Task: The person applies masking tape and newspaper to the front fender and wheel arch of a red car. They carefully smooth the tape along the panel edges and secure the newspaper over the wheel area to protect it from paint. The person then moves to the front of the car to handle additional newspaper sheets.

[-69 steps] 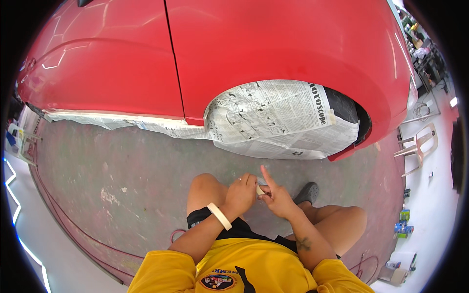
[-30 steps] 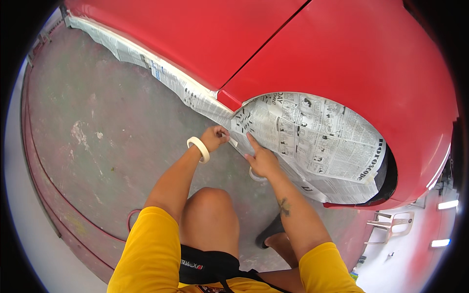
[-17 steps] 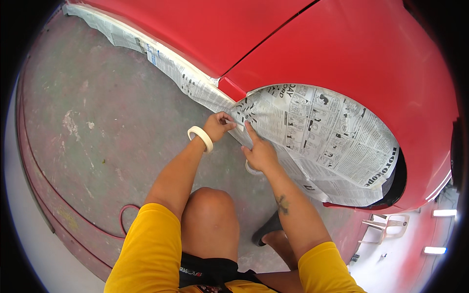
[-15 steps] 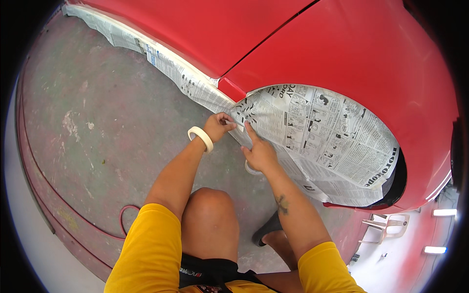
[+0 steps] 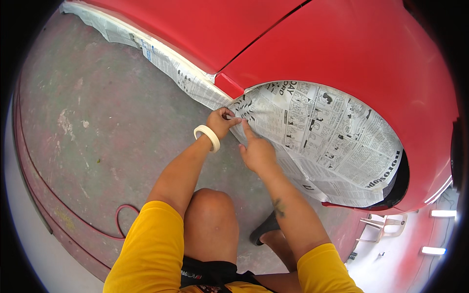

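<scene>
My left hand (image 5: 222, 122) pinches a small pale strip, apparently masking tape, at the lower front corner of the newspaper (image 5: 317, 132) that covers the red car's wheel arch. A roll of masking tape (image 5: 207, 138) hangs around my left wrist like a bracelet. Close beside it, my right hand (image 5: 259, 152) stretches its index finger to touch the newspaper by the left fingertips. The right thumb stands apart from that finger, while the remaining fingers are hidden under the palm. Above both hands, the red car (image 5: 361, 53) shows its side panels and arch edge.
More newspaper (image 5: 168, 63) hangs along the car's sill to the upper left. A red hose (image 5: 118, 219) loops over the stained floor (image 5: 112, 141) at left. My bent knee (image 5: 210, 215) is below my hands. A pale plastic chair (image 5: 383, 228) stands at lower right.
My left fingers have moved up slightly and closer to the right fingertip. A pale ring that showed beneath my right hand is out of sight now. The view has shifted a little.
</scene>
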`<act>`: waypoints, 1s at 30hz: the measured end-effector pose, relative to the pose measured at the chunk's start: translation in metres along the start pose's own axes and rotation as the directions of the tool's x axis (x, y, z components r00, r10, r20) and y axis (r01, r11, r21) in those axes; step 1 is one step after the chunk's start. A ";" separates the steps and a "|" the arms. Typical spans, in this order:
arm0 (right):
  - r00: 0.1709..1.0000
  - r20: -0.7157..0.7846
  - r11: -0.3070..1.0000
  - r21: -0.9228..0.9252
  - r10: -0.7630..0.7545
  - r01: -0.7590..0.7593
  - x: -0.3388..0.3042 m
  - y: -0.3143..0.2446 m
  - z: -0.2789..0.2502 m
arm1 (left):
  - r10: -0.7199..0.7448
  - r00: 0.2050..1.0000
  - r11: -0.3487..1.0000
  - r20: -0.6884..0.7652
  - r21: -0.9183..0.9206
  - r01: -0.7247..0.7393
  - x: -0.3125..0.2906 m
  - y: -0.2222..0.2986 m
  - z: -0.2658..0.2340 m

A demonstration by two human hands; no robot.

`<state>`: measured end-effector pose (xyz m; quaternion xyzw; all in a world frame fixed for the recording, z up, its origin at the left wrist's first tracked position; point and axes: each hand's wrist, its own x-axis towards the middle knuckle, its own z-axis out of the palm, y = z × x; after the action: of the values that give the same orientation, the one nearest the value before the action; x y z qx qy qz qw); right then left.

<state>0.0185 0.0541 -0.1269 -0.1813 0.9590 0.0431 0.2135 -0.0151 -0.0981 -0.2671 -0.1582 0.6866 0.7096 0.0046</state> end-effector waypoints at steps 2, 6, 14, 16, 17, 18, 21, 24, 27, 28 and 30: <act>0.999 0.033 0.996 -0.086 -0.001 0.004 0.002 -0.006 0.001 | -0.019 0.999 1.000 -0.044 0.018 0.020 0.000 0.005 0.005; 0.998 0.058 0.990 -0.143 0.006 0.003 0.011 -0.003 0.001 | 0.102 0.962 0.985 -0.255 0.158 -0.063 -0.005 0.013 0.011; 0.995 0.103 0.988 -0.152 0.004 0.012 0.018 -0.004 0.002 | 0.021 0.943 0.976 -0.331 0.212 0.053 0.001 0.017 -0.005; 0.996 0.089 0.988 -0.152 -0.007 0.020 0.016 -0.004 0.003 | 0.020 0.938 0.966 -0.345 0.250 0.072 0.002 0.022 -0.006; 0.996 0.086 0.987 -0.157 -0.011 0.025 0.016 -0.003 0.004 | 0.019 0.935 0.960 -0.353 0.267 0.081 0.001 0.024 -0.006; 0.997 0.082 0.987 -0.161 -0.016 0.029 0.016 -0.002 0.003 | 0.026 0.928 0.960 -0.372 0.267 0.080 0.001 0.022 -0.006; 0.997 0.070 0.986 -0.160 -0.031 0.042 0.011 0.002 0.003 | 0.058 0.915 0.952 -0.398 0.298 0.069 0.001 0.016 -0.009; 0.975 0.079 0.964 -0.156 -0.205 0.215 -0.016 0.006 0.002 | 0.083 0.917 0.924 -0.390 0.376 0.076 -0.019 0.004 -0.029; 0.962 0.037 0.962 -0.026 -0.271 0.272 -0.070 0.012 0.022 | 0.013 0.946 0.918 -0.324 0.379 0.117 -0.041 -0.008 -0.063; 0.980 0.010 0.976 0.093 -0.198 0.196 -0.085 0.013 0.030 | 0.002 0.950 0.924 -0.313 0.364 0.118 -0.049 -0.007 -0.075; 0.999 -0.042 0.926 0.376 -0.023 0.037 -0.111 0.022 0.062 | 0.047 0.959 0.953 -0.281 0.300 0.042 -0.067 0.000 -0.091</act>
<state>0.1286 0.1213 -0.1359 -0.1523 0.9504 -0.1483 0.2273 0.0680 -0.1726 -0.2519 -0.2553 0.7808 0.5658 -0.0711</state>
